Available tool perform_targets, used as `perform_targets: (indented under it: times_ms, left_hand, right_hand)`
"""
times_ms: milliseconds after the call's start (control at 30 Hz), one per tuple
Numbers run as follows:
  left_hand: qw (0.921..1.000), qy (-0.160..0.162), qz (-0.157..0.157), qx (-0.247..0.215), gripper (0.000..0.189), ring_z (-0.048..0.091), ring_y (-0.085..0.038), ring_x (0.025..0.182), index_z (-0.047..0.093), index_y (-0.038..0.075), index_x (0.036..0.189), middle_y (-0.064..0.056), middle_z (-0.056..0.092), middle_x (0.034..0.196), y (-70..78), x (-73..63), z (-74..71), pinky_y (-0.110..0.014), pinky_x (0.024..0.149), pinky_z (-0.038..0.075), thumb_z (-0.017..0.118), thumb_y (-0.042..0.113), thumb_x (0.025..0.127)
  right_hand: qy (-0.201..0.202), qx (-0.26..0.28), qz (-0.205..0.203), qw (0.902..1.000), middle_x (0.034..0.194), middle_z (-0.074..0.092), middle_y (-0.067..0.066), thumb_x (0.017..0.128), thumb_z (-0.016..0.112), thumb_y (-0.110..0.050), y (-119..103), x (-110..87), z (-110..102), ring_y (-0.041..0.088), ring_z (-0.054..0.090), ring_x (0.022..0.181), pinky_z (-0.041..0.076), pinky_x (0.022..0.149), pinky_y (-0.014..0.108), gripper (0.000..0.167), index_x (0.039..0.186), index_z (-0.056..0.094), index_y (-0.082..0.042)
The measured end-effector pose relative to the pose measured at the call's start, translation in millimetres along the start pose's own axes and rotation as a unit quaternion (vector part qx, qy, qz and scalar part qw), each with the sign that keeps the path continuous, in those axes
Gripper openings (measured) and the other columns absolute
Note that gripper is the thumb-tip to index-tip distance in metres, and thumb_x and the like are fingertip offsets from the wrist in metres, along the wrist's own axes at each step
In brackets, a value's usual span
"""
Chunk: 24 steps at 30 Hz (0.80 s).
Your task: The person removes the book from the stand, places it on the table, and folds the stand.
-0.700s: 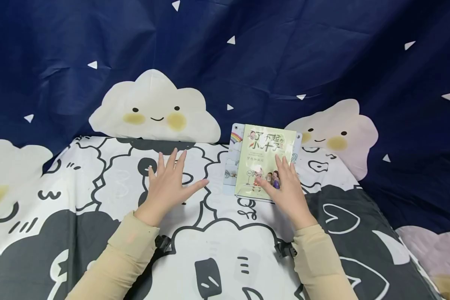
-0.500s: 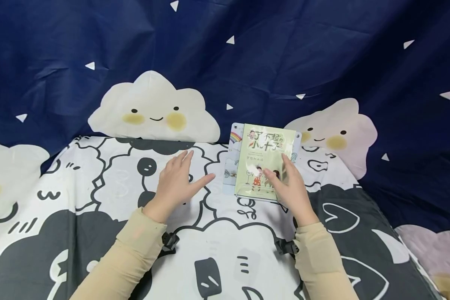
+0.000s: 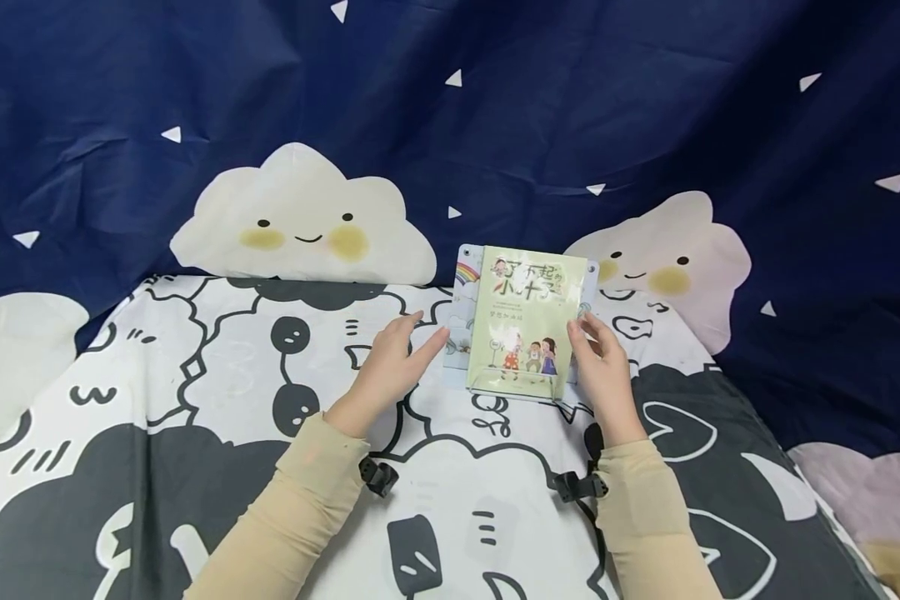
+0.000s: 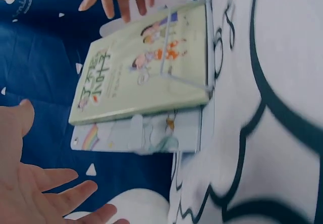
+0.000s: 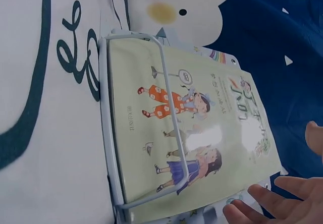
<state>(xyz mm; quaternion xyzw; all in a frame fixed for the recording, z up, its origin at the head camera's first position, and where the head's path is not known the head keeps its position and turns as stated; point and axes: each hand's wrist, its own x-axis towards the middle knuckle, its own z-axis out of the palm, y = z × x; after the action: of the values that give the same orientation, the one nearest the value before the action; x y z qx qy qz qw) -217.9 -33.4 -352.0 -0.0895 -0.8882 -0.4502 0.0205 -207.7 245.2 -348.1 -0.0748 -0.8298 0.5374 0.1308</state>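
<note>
Neither grip holds anything. On the right, the right hand (image 3: 607, 367) hovers with its fingers loosely spread and relaxed, just beside the right edge of the green picture book (image 3: 528, 321); the head view cannot settle whether the fingertips touch the cover, and in the right wrist view the fingertips (image 5: 272, 201) sit close to the book's upper corner with a sliver of space showing. On the left, the left hand (image 3: 393, 362) is wide too, palm turned down, fingers stretched toward the left side of the pale blue book stand (image 3: 461, 333), near it but apart from it. The left wrist view shows that palm (image 4: 30, 183) open, with bare blue cloth between it and the stand.

Propped on the stand, the book leans back, its cover facing the person, with cartoon children drawn near the bottom and large characters at the top. A thin wire holder (image 5: 169, 118) crosses the lower part of the cover and keeps it against the stand. A rainbow print shows on the stand's upper left corner, beyond the book's edge.

Stand and book rest at the far middle of the counter (image 3: 195, 367), which is draped in a black-and-white cartoon cloth. Behind them hangs a navy backdrop (image 3: 570, 100) with smiling white clouds and small white triangles. Both arms wear beige sleeves (image 3: 300, 508).
</note>
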Motion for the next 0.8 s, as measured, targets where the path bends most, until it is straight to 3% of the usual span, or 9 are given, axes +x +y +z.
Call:
perform_targets:
  times_ms: [200,500,667,800]
  left_hand:
    - [0.9974,-0.024,-0.006,-0.068,0.069,0.036,-0.035,0.145,0.039,0.003,0.151,-0.019,0.039,0.156,6.5,3.6,18.8,-0.051,0.119,0.031,0.043,0.051,0.102]
    - [0.9865,-0.096,-0.021,-0.13,0.074,0.044,-0.038,0.14,0.031,0.004,0.154,-0.021,0.044,0.152,15.3,5.3,47.1,-0.056,0.113,0.037,0.036,0.056,0.103]
    - [0.9753,-0.126,-0.046,-0.176,0.078,0.037,-0.036,0.145,0.025,0.006,0.157,-0.02,0.042,0.154,18.2,4.7,57.6,-0.057,0.118,0.029,0.035,0.06,0.102]
    - [0.9688,-0.132,-0.062,-0.201,0.077,0.03,-0.034,0.149,0.023,0.009,0.158,-0.017,0.037,0.157,16.7,2.2,63.1,-0.056,0.121,0.024,0.036,0.06,0.101]
  right_hand:
    - [-0.005,0.054,0.044,0.9976,0.159,0.035,0.013,0.103,0.045,-0.047,5,4.9,-2,0.029,0.039,0.143,0.039,0.115,0.044,0.069,0.157,0.027,-0.009]
    - [-0.032,0.095,0.1,0.9899,0.157,0.034,0.016,0.104,0.04,-0.047,14,7.5,-4,0.031,0.04,0.135,0.039,0.115,0.048,0.069,0.158,0.023,-0.009]
    - [-0.046,0.111,0.115,0.9861,0.158,0.032,0.015,0.104,0.041,-0.046,15,8.7,-3,0.031,0.038,0.137,0.037,0.116,0.049,0.067,0.158,0.023,-0.009]
    - [-0.059,0.11,0.118,0.9851,0.16,0.029,0.016,0.104,0.041,-0.046,14,7.4,-1,0.034,0.035,0.143,0.035,0.116,0.051,0.067,0.158,0.022,-0.01]
